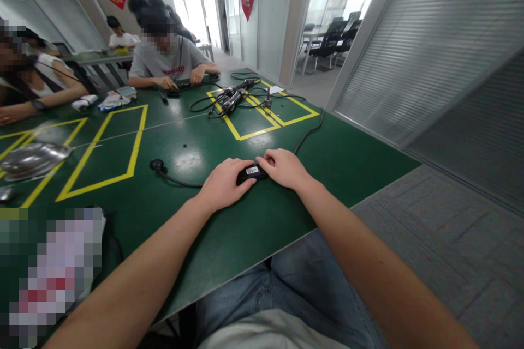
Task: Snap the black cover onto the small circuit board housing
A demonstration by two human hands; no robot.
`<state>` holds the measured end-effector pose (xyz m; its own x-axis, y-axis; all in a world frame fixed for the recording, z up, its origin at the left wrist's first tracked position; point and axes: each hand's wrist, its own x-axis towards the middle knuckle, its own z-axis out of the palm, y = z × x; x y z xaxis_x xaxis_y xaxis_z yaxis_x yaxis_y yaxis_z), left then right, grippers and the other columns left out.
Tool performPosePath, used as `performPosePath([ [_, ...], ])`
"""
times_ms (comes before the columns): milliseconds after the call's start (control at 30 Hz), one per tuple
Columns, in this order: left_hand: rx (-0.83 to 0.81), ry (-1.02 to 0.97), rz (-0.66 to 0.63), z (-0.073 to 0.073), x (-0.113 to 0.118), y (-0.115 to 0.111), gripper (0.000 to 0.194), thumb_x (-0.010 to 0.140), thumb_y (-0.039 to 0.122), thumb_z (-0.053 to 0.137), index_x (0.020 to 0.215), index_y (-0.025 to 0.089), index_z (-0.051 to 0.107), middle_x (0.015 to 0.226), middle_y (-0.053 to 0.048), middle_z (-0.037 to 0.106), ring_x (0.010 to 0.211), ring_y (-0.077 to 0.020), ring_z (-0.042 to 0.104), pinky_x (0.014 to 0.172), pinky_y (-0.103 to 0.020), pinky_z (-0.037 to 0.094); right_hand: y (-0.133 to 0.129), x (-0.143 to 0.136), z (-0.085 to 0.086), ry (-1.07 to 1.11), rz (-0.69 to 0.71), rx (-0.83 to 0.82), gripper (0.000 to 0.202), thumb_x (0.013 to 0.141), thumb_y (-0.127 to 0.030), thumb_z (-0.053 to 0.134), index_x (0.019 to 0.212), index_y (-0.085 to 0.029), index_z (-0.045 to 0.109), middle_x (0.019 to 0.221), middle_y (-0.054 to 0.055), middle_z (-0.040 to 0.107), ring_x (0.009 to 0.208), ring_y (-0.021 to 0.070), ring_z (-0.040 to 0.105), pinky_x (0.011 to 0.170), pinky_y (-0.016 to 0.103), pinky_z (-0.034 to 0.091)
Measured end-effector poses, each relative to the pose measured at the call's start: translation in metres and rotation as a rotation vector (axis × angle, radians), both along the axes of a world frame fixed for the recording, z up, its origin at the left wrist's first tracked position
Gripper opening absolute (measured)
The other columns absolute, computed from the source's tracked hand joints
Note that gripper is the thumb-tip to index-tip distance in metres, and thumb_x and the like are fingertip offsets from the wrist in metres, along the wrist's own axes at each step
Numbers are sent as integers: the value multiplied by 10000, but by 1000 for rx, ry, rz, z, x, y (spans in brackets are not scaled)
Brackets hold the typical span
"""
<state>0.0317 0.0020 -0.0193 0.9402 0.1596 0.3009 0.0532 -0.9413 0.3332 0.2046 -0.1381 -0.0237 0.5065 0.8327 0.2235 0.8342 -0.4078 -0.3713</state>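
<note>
A small black box (252,171) with a white label lies on the green table (262,218) in front of me. My left hand (225,182) holds its left end, thumb along the near side and fingers along the far side. The fingers of my right hand (283,168) are curled at the box's right end. From the left end a black cable (182,182) runs to a round black plug (156,165) on the table. Another dark cable (310,132) leads from beyond my right hand toward the back right.
Black tools with tangled cables (234,99) lie at the back within yellow tape outlines. A metal bowl (35,160) stands at the left. Across the table a person in a grey shirt (172,60) handles a black item; another person's arm rests at the far left.
</note>
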Motion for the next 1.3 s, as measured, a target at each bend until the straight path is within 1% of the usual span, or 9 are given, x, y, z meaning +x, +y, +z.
performPosePath([
  [167,-83,-31,24,0,0,1,384,1018,352,684,1370,204,720,1255,-112,807,1133,-309,735,1023,-485,600,-1,0,1,-14,-11,-16,451,1170,-471,478,882,-224,723,905,63,760,882,227,668,736,316,351],
  [267,-131,-114,154,-4,2,6,372,1016,352,673,1352,203,726,1283,-116,805,1152,-308,738,1040,-484,602,-1,0,1,-42,-16,-28,476,1189,-451,426,889,-226,720,935,78,773,916,237,687,750,319,360],
  [467,-68,-206,391,-17,6,23,334,969,299,688,1292,230,737,1203,-118,824,1101,-349,722,991,-543,611,-1,-2,4,-78,15,-58,493,1191,-407,420,860,-220,733,923,81,782,936,251,690,771,338,376],
  [633,84,-214,346,-12,4,17,243,1012,276,615,1171,215,789,1315,-141,782,1236,-361,657,1059,-568,570,-1,-5,6,-131,30,-108,517,1188,-364,391,912,-207,799,970,103,784,968,261,677,831,360,419],
  [767,231,-142,306,-2,-1,10,345,1054,376,587,841,235,819,1129,-127,776,1143,-349,630,952,-544,562,0,-7,7,-175,42,-140,485,1175,-372,434,946,-201,826,994,121,783,975,274,674,841,376,427],
  [867,281,-74,284,0,-2,7,440,1077,409,546,788,233,827,1020,-137,726,1079,-336,607,897,-507,548,1,-8,8,-209,22,-160,506,1164,-446,475,891,-199,823,959,129,777,955,281,672,816,378,421],
  [1000,285,-83,308,-2,0,8,492,1086,435,515,766,236,830,940,-144,667,1025,-339,579,857,-502,542,2,-9,8,-255,-20,-148,562,1149,-535,493,830,-197,809,917,136,773,933,289,666,786,384,407],
  [1167,233,-108,334,-2,1,10,553,1108,435,462,726,235,809,862,-119,616,941,-312,563,830,-488,539,1,-9,9,-223,-26,-117,573,1171,-486,443,819,-202,794,910,126,768,924,277,659,794,384,400],
  [1300,213,-64,309,-1,1,10,500,1086,434,527,711,231,790,907,-125,636,974,-320,568,835,-486,534,1,-9,11,-225,9,-148,520,1154,-472,496,824,-199,790,926,126,777,940,277,666,801,382,395],
])
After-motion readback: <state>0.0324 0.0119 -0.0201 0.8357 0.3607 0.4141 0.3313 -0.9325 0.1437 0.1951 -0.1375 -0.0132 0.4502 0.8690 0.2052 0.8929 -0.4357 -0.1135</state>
